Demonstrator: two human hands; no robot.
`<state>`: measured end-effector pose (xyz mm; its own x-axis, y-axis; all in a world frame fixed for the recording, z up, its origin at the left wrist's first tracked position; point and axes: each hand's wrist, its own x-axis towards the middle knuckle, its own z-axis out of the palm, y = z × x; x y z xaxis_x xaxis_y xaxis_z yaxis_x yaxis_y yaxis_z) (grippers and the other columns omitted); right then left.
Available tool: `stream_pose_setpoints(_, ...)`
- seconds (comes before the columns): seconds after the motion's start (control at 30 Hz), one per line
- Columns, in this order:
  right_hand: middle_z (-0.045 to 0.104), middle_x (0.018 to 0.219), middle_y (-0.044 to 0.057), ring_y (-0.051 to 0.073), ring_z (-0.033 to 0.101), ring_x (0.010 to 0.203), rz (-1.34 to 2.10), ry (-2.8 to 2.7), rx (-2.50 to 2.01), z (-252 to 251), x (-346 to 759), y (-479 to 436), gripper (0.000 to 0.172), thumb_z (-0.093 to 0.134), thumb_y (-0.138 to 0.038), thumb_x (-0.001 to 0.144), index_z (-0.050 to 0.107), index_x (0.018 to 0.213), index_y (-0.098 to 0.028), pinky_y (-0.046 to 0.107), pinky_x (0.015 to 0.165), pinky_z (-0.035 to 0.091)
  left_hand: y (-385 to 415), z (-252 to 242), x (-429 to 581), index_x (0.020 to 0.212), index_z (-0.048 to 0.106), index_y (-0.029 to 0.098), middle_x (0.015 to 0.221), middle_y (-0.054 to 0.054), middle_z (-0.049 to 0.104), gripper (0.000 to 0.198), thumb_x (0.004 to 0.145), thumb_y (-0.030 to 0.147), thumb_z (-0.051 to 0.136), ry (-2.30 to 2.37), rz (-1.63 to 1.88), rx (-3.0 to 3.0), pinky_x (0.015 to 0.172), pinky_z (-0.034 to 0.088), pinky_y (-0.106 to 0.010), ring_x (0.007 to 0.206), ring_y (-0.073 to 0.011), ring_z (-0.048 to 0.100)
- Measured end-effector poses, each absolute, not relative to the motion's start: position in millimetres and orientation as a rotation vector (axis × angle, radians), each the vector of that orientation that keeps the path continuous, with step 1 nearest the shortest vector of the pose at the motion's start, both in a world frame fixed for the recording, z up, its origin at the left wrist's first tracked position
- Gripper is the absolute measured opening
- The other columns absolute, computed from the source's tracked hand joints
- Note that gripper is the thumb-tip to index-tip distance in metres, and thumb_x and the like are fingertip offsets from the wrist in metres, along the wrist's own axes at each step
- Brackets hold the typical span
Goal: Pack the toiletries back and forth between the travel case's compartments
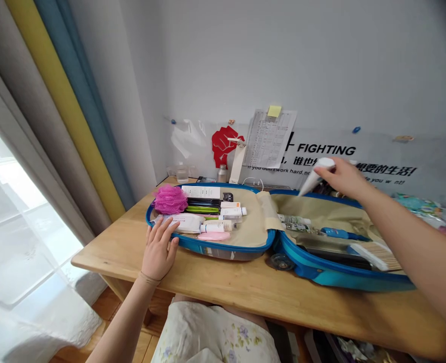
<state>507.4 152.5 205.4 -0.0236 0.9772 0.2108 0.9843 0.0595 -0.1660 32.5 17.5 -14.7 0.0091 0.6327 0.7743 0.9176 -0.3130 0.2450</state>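
Note:
An open blue suitcase (208,248) lies across the wooden desk, its two halves spread left and right. My right hand (338,175) grips a white squeeze tube (311,180) by its cap end, above the back rim of the right half. My left hand (160,247) rests with fingers spread on the front-left rim of the left half. Near it are a pink bath puff (170,199), a white soft pack (183,223), small tubes (212,228) and a pink oval item (214,236). In the right half lie clear bottles (295,220), a blue bottle (335,233) and a bristle brush (378,256).
Along the wall behind the desk (223,275) stand a metallic bottle (222,174), a white upright lamp-like piece (237,162) and a glass jar (182,174). Plastic-wrapped items (420,207) sit at the back right. Curtains (71,101) hang at the left.

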Motion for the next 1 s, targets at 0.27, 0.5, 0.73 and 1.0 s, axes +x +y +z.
stream_pose_setpoints(0.27, 0.058, 0.137, 0.005, 0.027, 0.054, 0.123, 0.045, -2.798, -1.164, 194, 288, 160, 0.066, 0.057, -0.046, 0.087, 0.041, 0.147, -0.022, 0.034, 0.102, 0.043, 16, -12, 34, 0.128, 0.06, 0.022, 0.14, -0.01, 0.056, 0.04, 0.099, 0.036, 0.036, -1.603, -1.196, -1.964, 0.119, 0.023, -0.053, 0.14, -0.0286, 0.038)
stream_pose_setpoints(0.5, 0.074, 0.105, 0.011, 0.026, 0.068, 0.097, 0.051, -3.078, -0.988, 132, 172, 170, 0.036, 0.077, -0.032, 0.072, 0.072, 0.102, -0.013, 0.03, 0.082, 0.05, 16, -13, 34, 0.129, 0.059, 0.022, 0.14, -0.009, 0.057, 0.039, 0.099, 0.033, 0.037, -1.618, -1.171, -1.983, 0.118, 0.024, -0.053, 0.14, -0.0277, 0.038)
stream_pose_setpoints(0.73, 0.065, 0.129, 0.011, 0.024, 0.062, 0.116, 0.035, -2.994, -0.965, 113, 171, 178, 0.034, 0.058, -0.03, 0.089, 0.067, 0.121, -0.018, 0.03, 0.094, 0.047, 15, -12, 35, 0.13, 0.059, 0.023, 0.14, -0.009, 0.056, 0.039, 0.098, 0.033, 0.038, -1.64, -1.186, -1.981, 0.118, 0.023, -0.054, 0.141, -0.0279, 0.037)
stream_pose_setpoints(1.0, 0.058, 0.139, 0.006, 0.023, 0.055, 0.126, 0.197, -3.04, -0.987, 104, 216, 164, 0.038, 0.057, -0.034, 0.093, 0.061, 0.128, -0.019, 0.044, 0.107, 0.044, 16, -12, 35, 0.128, 0.06, 0.023, 0.139, -0.009, 0.057, 0.039, 0.098, 0.035, 0.037, -1.65, -1.191, -1.973, 0.118, 0.023, -0.053, 0.141, -0.0278, 0.037)
